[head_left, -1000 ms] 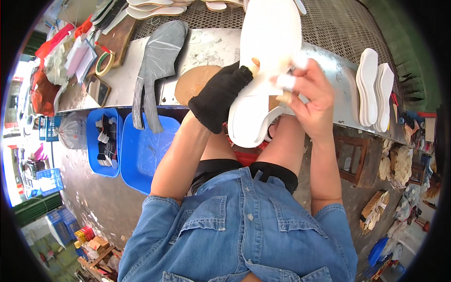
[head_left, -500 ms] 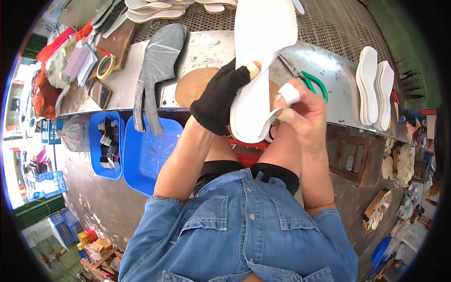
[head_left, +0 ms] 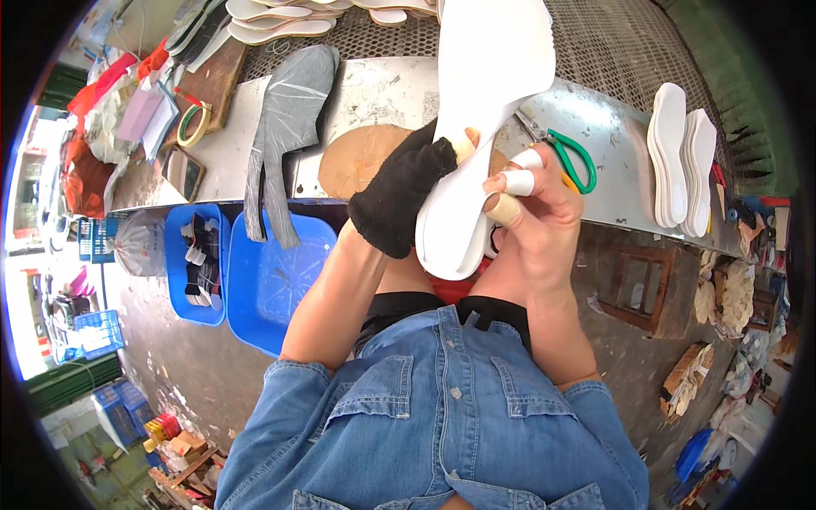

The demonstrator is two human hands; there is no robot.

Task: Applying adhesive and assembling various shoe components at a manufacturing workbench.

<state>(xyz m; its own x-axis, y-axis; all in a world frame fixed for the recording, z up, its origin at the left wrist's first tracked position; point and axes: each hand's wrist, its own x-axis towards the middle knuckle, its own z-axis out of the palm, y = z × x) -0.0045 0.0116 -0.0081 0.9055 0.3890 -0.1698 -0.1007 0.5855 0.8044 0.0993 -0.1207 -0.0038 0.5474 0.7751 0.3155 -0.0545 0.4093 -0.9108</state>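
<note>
A white shoe insole [head_left: 489,64] stands lengthwise before me, its broad end over the table and its narrow end over my lap. My left hand [head_left: 406,183], in a black fingerless glove, is closed round its middle, the thumb on the upper face. At the narrow end, a white top layer lies over a slightly larger white base, whose rim shows. My right hand [head_left: 540,200] is bare, with white tape on two fingers and a tan wrap on the thumb. Its bent fingers are apart, close to the insole's right edge. Whether they touch it I cannot tell.
Green-handled scissors [head_left: 574,161] lie behind my right hand. White insoles [head_left: 667,157] stand stacked at the right. Grey sheet pieces [head_left: 297,93] and a brown round board [head_left: 361,157] lie on the metal table [head_left: 382,85]. Blue bins [head_left: 276,280] stand below its left edge.
My right fingers have let go of the top layer's bent edge at the narrow end and spread apart. The layer now lies flatter. The insole has shifted slightly right.
</note>
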